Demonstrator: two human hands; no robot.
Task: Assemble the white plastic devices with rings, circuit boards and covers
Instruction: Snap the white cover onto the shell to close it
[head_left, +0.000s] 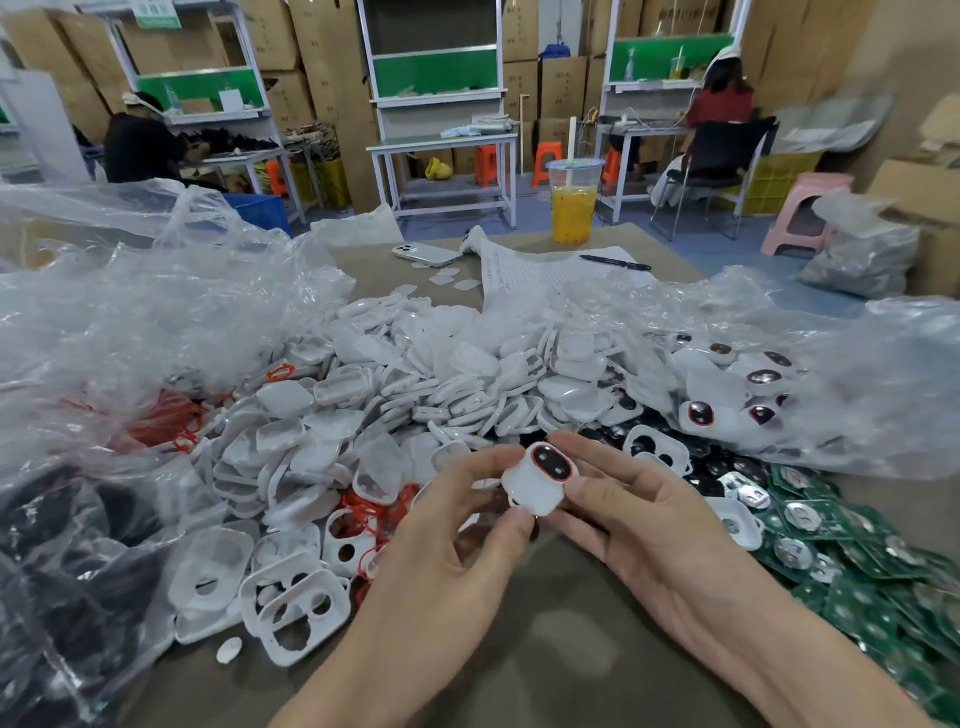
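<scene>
Two bare hands hold one white device just above a brown table. The left hand curls its fingers round the device's left side, and the right hand pinches its right edge. The device's face (ringed in red, with two dark ovals) tilts up. Behind lies a heap of white covers. Red rings lie at left and green boards at right. A cup of orange drink stands at the far edge.
</scene>
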